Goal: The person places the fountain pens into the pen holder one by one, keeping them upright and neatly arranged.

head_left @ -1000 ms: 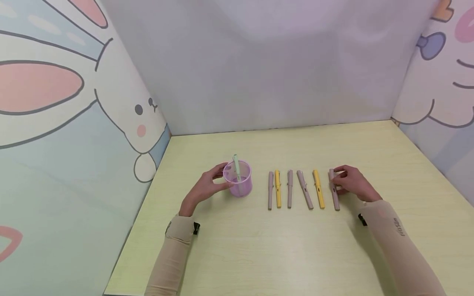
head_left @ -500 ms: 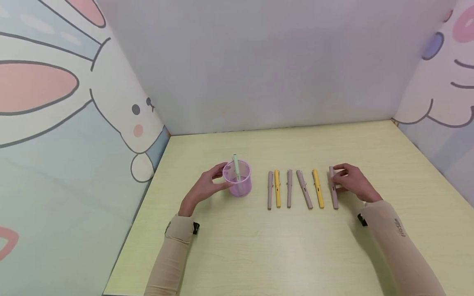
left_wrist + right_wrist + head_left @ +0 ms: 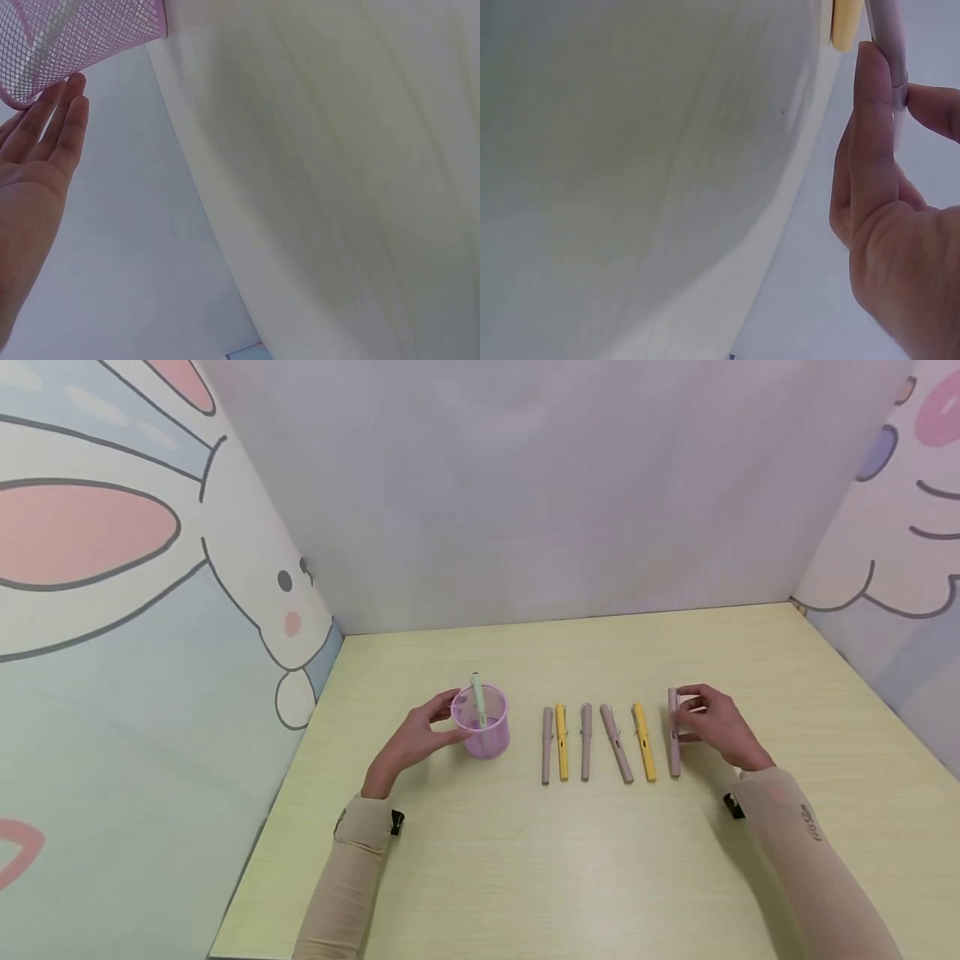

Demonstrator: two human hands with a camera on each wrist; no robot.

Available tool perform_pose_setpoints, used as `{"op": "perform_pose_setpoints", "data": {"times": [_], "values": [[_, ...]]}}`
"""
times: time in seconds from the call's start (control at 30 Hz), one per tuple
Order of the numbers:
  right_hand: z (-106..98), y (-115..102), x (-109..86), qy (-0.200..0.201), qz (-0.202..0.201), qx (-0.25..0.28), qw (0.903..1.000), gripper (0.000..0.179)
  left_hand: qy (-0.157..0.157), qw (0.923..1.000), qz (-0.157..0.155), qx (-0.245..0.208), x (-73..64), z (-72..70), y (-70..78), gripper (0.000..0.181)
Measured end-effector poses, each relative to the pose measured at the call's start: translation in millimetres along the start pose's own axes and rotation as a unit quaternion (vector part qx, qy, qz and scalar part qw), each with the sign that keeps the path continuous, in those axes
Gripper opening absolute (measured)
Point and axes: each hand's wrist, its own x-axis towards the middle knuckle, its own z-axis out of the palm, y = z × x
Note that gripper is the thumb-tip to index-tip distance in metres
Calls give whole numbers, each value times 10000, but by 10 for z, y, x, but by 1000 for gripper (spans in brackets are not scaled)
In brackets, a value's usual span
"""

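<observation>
A pink mesh pen cup (image 3: 489, 746) stands on the table with a pale green pen (image 3: 478, 695) leaning inside it. My left hand (image 3: 417, 739) holds the cup from its left, thumb on the near side and fingers on the far side. The left wrist view shows those fingers (image 3: 71, 124) extended against the mesh (image 3: 105, 30). My right hand (image 3: 714, 723) pinches a mauve pen (image 3: 675, 762) between thumb and fingers, at the right end of a row of pens. In the right wrist view this pen (image 3: 887, 34) appears raised off the tabletop.
Left of the held pen lie a yellow pen (image 3: 644, 745), a tilted mauve pen (image 3: 617, 745), another mauve pen (image 3: 586, 745), a second yellow pen (image 3: 562, 745) and one more mauve pen (image 3: 546, 747). Walls with cartoon drawings (image 3: 288, 610) border the table (image 3: 540, 877).
The right hand has lifted the rightmost mauve pen slightly and shifted it away from me; the pen now points straighter. Left hand and cup stay put.
</observation>
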Motion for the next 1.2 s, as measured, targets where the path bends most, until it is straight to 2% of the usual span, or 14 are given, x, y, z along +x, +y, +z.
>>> {"op": "perform_pose_setpoints", "data": {"times": [0.5,0.83,1.2], "values": [[10,30,70,181,-72,77,9998,55,29,10000,-23,46,-8,-2,1,75],[26,-12,25,295,-364,333,9983,53,11,10000,-37,21,6,3,9,76],[40,-64,17,522,-578,248,9967,51,2,10000,-53,-20,25,8,10,75]]}}
